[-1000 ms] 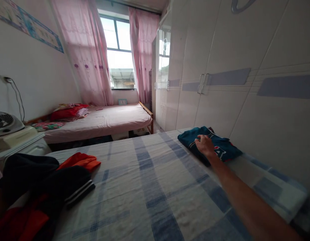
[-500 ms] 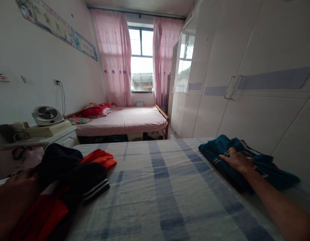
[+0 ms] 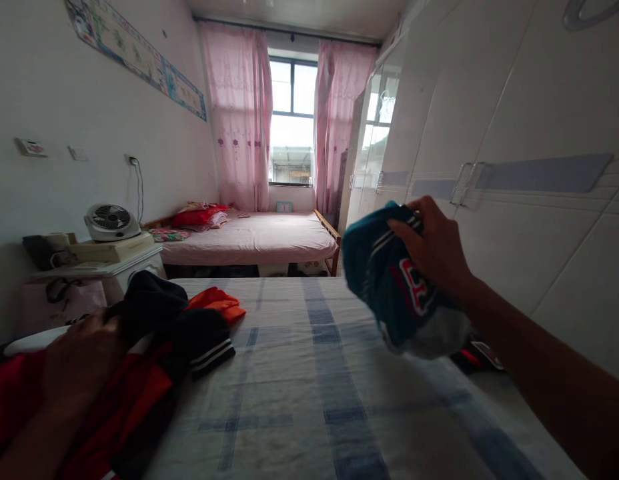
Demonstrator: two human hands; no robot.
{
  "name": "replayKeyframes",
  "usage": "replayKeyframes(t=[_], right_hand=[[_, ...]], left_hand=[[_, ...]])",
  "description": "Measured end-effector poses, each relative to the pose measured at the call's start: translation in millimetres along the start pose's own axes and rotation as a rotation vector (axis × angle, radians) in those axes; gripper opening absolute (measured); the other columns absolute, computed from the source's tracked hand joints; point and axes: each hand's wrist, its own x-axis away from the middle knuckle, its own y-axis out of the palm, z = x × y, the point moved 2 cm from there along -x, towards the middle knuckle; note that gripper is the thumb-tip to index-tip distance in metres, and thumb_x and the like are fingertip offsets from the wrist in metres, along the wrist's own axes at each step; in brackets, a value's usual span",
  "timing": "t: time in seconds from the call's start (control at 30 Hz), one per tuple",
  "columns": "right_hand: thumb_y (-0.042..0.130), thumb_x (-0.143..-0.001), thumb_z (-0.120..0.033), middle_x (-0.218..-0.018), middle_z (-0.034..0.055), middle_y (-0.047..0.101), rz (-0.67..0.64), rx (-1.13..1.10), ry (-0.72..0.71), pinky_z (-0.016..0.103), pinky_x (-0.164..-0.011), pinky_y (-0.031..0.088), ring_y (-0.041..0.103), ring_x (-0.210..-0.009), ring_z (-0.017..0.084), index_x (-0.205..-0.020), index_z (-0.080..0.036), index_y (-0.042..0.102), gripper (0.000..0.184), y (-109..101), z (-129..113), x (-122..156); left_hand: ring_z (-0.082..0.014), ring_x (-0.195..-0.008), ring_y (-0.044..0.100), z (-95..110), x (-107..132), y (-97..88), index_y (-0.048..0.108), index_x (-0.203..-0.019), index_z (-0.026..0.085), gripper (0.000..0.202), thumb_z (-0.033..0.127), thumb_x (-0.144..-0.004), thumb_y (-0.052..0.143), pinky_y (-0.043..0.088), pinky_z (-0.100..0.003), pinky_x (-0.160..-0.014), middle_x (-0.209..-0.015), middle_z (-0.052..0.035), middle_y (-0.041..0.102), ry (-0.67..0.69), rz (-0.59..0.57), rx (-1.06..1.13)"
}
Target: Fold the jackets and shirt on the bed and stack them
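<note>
My right hand (image 3: 432, 243) grips a folded teal jacket (image 3: 372, 267) and holds it up over the right side of the bed. The jacket has white stripes, a red-and-white letter patch and a grey part at its lower end. At the left, my left hand (image 3: 87, 353) is closed on a black jacket (image 3: 204, 337) with a white-striped ribbed edge. That jacket lies bunched with red clothing (image 3: 119, 407) and an orange piece (image 3: 217, 305). Shadow and cloth partly hide the left fingertips.
A blue-and-white checked sheet (image 3: 274, 380) covers the near bed. Something dark and red (image 3: 482, 353) lies at its right edge. Beyond are a pink-covered bed (image 3: 259, 240), a fan (image 3: 112, 222) on a bedside cabinet (image 3: 134, 260), and a white wardrobe (image 3: 529, 247) along the right.
My right hand has lifted the teal jacket off the bed and carried it toward the middle. The left hand stays on the dark clothing; the view has turned slightly left.
</note>
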Motion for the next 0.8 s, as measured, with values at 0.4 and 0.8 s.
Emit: replayKeyframes(t=[0.4,0.8], right_hand=[[0.048,-0.084,-0.046,-0.083,0.0027,0.069,-0.698,-0.398,0.373,0.028,-0.072,0.043,0.063,-0.077,0.018,-0.093,-0.022,0.058,0.028,107,4,170],[0.041,-0.081,-0.029,-0.092,0.0068,0.070,-0.482,-0.247,0.730,0.027,-0.070,0.047,0.065,-0.070,0.015,-0.095,-0.018,0.057,0.023,114,98,227]], left_hand=[[-0.0241,-0.121,0.047,45,28,-29.9,0.046,-0.123,0.028,0.039,0.023,-0.084,0.047,0.036,-0.040,-0.105,-0.130,-0.0045,0.050,0.215,0.486,0.400],[-0.0243,-0.108,0.055,198,109,-11.4,0.058,-0.112,0.016,0.032,0.018,-0.081,0.050,0.046,-0.036,-0.090,-0.116,-0.0109,0.060,0.598,-0.455,0.225]])
